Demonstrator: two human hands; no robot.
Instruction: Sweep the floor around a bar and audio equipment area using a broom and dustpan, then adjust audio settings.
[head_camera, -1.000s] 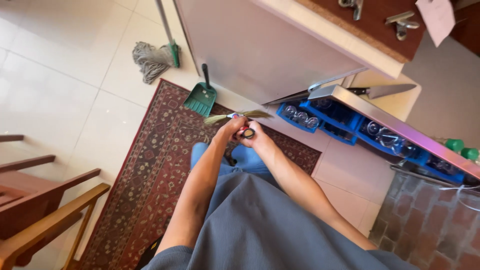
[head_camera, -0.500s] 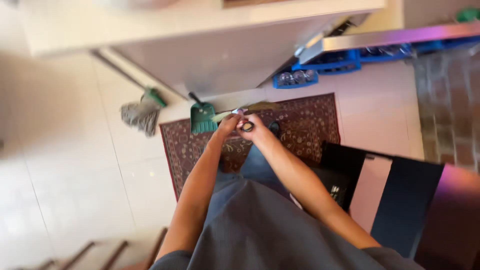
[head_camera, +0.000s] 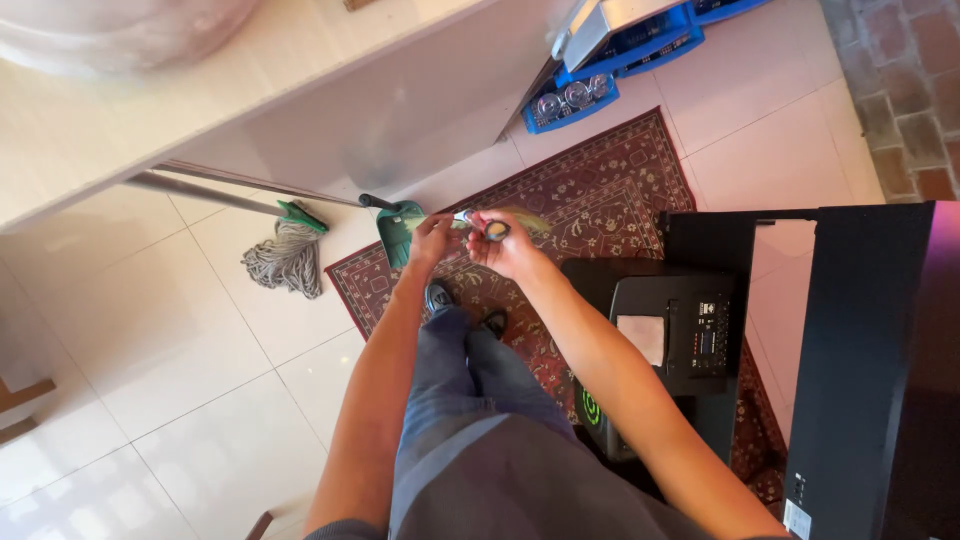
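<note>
Yellowish and blurred, a small object (head_camera: 497, 231) is sitting pinched in the fingers of the right hand (head_camera: 510, 245), while the left hand (head_camera: 432, 238) is closing its fingers on the object's other end (too small to identify), above the patterned red rug (head_camera: 610, 190) beside a green dustpan (head_camera: 398, 228).

Mop (head_camera: 285, 255) left of dustpan (head_camera: 398, 228); rug (head_camera: 610, 190) under feet; speaker (head_camera: 670, 340), probably, right.

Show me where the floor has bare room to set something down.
Bare tile spreads left of the rug, below the mop. More tile lies upper right, between rug and brick floor. Crowded: dustpan and crate by the counter, speaker on the rug's right.
</note>
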